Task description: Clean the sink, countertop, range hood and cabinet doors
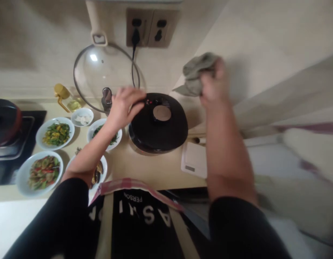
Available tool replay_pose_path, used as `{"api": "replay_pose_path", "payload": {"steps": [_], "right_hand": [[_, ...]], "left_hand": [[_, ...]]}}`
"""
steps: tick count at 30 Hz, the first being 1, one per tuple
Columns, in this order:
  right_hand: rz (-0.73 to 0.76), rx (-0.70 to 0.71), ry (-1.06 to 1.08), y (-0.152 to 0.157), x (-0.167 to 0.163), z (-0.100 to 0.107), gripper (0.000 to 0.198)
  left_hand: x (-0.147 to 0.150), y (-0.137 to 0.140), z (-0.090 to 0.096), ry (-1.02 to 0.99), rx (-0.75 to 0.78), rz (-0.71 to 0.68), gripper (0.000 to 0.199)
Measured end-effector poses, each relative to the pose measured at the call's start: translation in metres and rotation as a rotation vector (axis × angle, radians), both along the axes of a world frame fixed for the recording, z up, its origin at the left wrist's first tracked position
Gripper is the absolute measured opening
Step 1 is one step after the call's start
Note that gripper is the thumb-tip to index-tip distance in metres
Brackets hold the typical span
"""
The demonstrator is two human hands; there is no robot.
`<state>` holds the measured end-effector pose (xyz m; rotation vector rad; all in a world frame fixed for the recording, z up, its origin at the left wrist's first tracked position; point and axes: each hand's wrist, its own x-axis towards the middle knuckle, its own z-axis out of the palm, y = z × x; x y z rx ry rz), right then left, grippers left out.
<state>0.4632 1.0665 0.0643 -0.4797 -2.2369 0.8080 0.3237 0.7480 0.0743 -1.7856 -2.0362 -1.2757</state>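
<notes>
A person in a black top (144, 237) with white lettering and a pink checked band (128, 184) faces a pale bench (139, 171) set with food. Nearest at left are a bowl (22, 181) of sliced food with red pieces and, partly behind the left forearm, a second bowl (104, 176) of browned food. A white scale (196, 158) lies near the right forearm. Beyond it, a black cooker (155, 135) sits on the bench, right of a bowl of dark greens (119, 138). The left hand (125, 106) is at the cooker's far left edge, thumb and fingers parted; whether it touches cannot be told. The right hand (215, 81), blurred, grips a grey cloth (194, 75) raised beyond the cooker's right side, close to the wall (252, 32); contact with the wall cannot be told. Farther back, a glass lid (107, 68) leans upright near a jug (73, 105) of yellow liquid. Above, a black plug (135, 37) fills one of two wall sockets (164, 32).
</notes>
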Motion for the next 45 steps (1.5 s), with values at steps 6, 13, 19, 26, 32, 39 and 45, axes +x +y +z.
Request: {"api": "replay_pose_path", "payload": {"steps": [6, 13, 19, 26, 32, 39, 45], "right_hand": [[0.283, 0.239, -0.38, -0.034, -0.091, -0.005, 0.025], [0.307, 0.223, -0.532, -0.006, -0.11, -0.033, 0.02], [0.033, 0.259, -0.598, 0.028, -0.033, -0.04, 0.015], [-0.022, 0.301, -0.505, -0.007, -0.011, -0.035, 0.05], [0.018, 0.223, -0.565, -0.023, -0.001, -0.043, 0.04], [0.041, 0.207, -0.482, -0.041, 0.062, -0.05, 0.032], [0.259, 0.238, -0.409, -0.08, 0.122, 0.008, 0.032]], "left_hand": [[0.049, -0.064, -0.082, -0.041, -0.056, -0.094, 0.036], [0.055, -0.064, -0.089, 0.015, 0.006, -0.055, 0.019], [0.055, -0.063, -0.087, -0.023, -0.01, -0.073, 0.022], [0.055, -0.061, -0.088, -0.002, 0.001, -0.052, 0.023], [0.053, -0.06, -0.087, -0.028, -0.005, -0.063, 0.024], [0.054, -0.058, -0.088, 0.002, 0.038, -0.06, 0.022], [0.054, -0.055, -0.095, 0.024, 0.118, -0.087, 0.02]]}}
